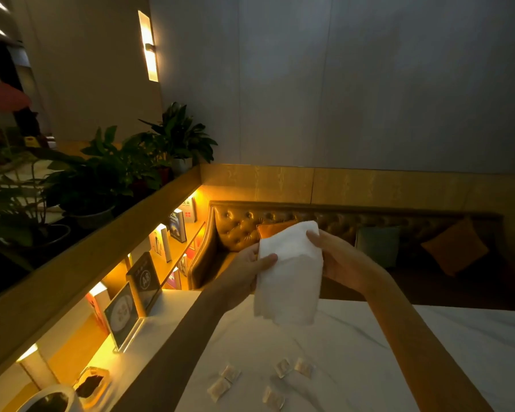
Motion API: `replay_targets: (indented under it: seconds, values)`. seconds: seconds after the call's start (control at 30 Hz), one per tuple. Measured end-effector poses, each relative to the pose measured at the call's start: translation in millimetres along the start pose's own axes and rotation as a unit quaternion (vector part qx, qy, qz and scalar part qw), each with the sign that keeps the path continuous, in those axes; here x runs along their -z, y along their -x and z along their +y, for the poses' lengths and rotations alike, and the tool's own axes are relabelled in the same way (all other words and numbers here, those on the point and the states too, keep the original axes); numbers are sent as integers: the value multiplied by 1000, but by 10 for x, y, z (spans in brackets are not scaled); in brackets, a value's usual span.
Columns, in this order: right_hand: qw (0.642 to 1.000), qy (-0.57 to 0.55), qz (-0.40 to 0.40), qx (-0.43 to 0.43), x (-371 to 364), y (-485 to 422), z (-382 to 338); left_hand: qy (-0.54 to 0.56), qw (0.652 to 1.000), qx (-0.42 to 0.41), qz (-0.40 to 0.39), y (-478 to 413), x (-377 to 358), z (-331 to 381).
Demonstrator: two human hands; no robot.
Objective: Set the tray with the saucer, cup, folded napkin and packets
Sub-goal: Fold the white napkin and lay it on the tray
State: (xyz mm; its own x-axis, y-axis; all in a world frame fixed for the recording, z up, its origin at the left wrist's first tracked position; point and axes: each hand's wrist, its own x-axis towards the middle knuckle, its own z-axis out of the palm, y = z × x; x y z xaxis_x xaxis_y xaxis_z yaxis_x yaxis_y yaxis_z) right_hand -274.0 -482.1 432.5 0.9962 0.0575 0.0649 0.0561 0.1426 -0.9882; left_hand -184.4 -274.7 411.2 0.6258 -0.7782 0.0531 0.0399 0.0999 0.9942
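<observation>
While packets [275,379] lie below, both hands [250,270] pinch the raised napkin [290,272]

Both bare hands raised, pinching a white paper napkin between them.

The left hand [250,270] comes in from 7 o'clock on a bare forearm, thumb laid across the front of the white paper napkin [289,272] at its 9 o'clock edge, fingers hidden behind. The right hand [339,263] reaches in from 5 o'clock, fingertips [312,234] closed on the sheet's 1 o'clock corner, palm turned inward, wrist slightly bent.
</observation>
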Motion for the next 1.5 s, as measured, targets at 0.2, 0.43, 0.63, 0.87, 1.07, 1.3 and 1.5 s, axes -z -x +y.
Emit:
replay_targets:
  seconds: [0.2, 0.43, 0.63, 0.87, 1.07, 1.3, 1.5]
  values:
    - [1000, 5, 18, -12, 120, 124, 179, -17, 999, 0, -42, -28, 26, -51]
    - [965, 92, 141, 200, -60, 222, 44, 53, 994, -80, -60, -133, 81, 8]
    - [912, 237, 82, 326, -192, 211, -202, 73, 988, -120, -67, -254, -3, 124]
    - [921, 244, 153, 263, -53, 192, -236, 70, 983, -130, -109, -316, -58, 230]
    - [957, 110, 189, 192, 91, 214, -214, -42, 975, -185, -111, -300, -38, 351]
    - [960, 103, 166, 202, 82, 205, -389, -146, 945, -279, -89, -263, -8, 609]
    - [940, 191, 173, 224, 118, 197, -436, -173, 952, -247, -56, -271, 68, 640]
